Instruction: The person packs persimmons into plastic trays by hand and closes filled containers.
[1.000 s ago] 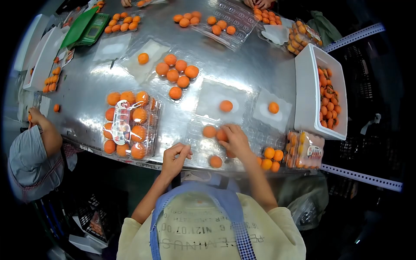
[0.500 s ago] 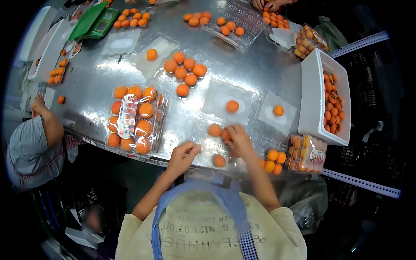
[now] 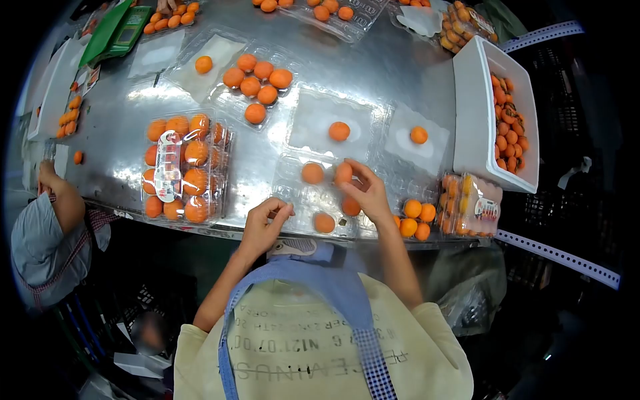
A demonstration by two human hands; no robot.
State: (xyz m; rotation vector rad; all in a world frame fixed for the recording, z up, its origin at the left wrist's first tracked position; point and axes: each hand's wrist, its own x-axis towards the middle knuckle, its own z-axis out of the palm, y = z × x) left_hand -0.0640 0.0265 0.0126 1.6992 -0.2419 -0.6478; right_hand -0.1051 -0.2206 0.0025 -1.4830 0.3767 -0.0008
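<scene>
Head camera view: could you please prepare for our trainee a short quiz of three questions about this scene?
1. Choose one. Which of the wearer's own hands is gripping an orange fruit? A) left; B) right; C) neither.
2. True or false: The large labelled clear pack left of the picture's centre contains no fruit.
3. Count: How many fruits lie on the white pad nearest to the white box at the right?

Key:
1. B, the right hand.
2. False; rows of fruit show inside the labelled clear pack.
3. One.
</scene>
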